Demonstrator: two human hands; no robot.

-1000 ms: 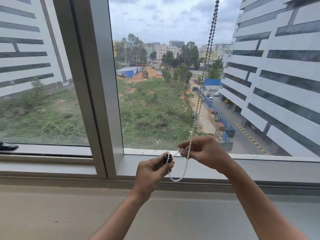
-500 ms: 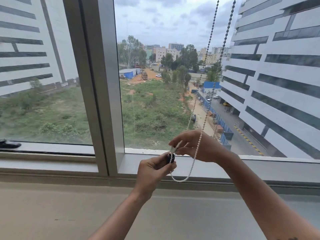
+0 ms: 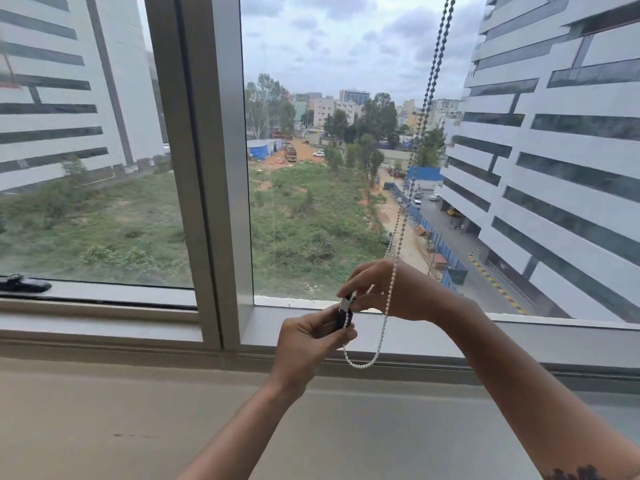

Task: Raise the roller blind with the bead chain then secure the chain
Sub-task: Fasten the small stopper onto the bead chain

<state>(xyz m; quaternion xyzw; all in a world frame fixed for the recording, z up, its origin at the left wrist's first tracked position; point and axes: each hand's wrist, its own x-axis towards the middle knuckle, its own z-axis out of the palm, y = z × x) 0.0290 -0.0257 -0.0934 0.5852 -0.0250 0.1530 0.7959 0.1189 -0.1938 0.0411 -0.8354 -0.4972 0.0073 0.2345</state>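
The white bead chain [image 3: 420,119] hangs as two strands from the top right down to my hands, and its loop [image 3: 363,363] dangles below them. My left hand [image 3: 308,344] grips a small black chain holder [image 3: 343,319] with a white top, just in front of the window frame. My right hand [image 3: 394,292] pinches the chain at the holder's top, and one strand runs over the back of that hand. The blind itself is out of view above.
A grey window mullion [image 3: 207,168] stands left of my hands. The sill [image 3: 104,327] runs below the glass, with a beige ledge [image 3: 121,427] in front. A black window handle [image 3: 22,284] lies at the far left.
My right hand has moved left and brought the chain up to the holder's top. The left hand keeps its grip, and the two strands have drawn close together.
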